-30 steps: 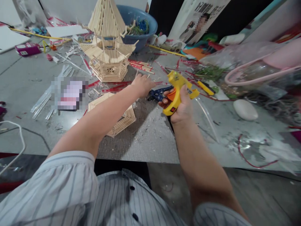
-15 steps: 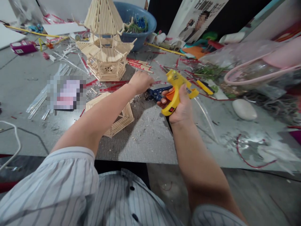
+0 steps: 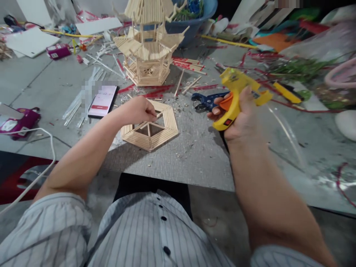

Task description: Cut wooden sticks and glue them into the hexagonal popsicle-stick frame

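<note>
My left hand is over a flat hexagonal frame of thin wooden sticks, its fingers pinched together above the middle. Whatever lies between these fingertips is too small or hidden to name. Inside the frame, a few sticks meet near the centre. To the right, my right hand is wrapped round a yellow hot glue gun with an orange trigger, raised above the table. Blue-handled pliers lie just beyond those fingers. A tiered pavilion model of wooden sticks stands upright behind the frame.
A phone lies left of the frame, next to clear glue sticks. Red-wrapped sticks lie beside the pavilion, with a blue basin behind. A white cable hangs over the left table edge.
My left hand has drawn back leftward from near the pliers to above the hexagonal frame. The glue gun stays in my right hand. The view has shifted left and downward.
</note>
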Available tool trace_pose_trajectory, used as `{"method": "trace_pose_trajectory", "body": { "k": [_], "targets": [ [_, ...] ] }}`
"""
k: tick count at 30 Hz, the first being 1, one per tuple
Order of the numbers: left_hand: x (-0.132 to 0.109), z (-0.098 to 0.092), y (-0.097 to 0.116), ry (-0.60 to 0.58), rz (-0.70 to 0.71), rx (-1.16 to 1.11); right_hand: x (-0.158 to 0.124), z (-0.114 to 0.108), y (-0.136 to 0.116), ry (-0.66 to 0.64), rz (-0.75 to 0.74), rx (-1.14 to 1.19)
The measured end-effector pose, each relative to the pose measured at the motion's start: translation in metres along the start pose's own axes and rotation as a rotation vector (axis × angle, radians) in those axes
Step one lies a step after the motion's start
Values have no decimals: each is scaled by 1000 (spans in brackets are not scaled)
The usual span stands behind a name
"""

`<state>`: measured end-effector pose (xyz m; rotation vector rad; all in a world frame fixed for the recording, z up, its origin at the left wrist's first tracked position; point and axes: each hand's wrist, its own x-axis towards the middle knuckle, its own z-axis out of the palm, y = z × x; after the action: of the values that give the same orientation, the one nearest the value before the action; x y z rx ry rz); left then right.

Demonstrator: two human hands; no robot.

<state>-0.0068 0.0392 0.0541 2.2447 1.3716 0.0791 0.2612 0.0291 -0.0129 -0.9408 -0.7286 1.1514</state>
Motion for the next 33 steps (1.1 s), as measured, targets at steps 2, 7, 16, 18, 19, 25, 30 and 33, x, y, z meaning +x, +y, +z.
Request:
{"method": "trace_pose_trajectory", "body": {
  "k": [2, 7, 16, 18, 19, 25, 30, 33],
  "targets": [
    [0, 4, -4, 11, 13, -29, 0, 0, 1, 1, -9, -13],
    [4, 22, -1, 93, -38, -174, -3, 1, 2, 15, -15, -35],
    [12, 37, 1, 64, -64, -35, -4, 3, -1, 19, -8, -44],
    [13, 38, 1, 56, -66, -20, -5, 5, -1, 25, -2, -45],
    [12, 38, 1, 56, -68, -17, -6, 6, -2, 25, 0, -44],
    [12, 40, 7, 86, -70, -49, -8, 8, -2, 18, 2, -53],
    [12, 42, 11, 62, -62, -36, -7, 7, -1, 12, 4, -47],
    [11, 43, 12, 60, -63, -33, -7, 6, -2, 14, 4, -43]
  ]
}}
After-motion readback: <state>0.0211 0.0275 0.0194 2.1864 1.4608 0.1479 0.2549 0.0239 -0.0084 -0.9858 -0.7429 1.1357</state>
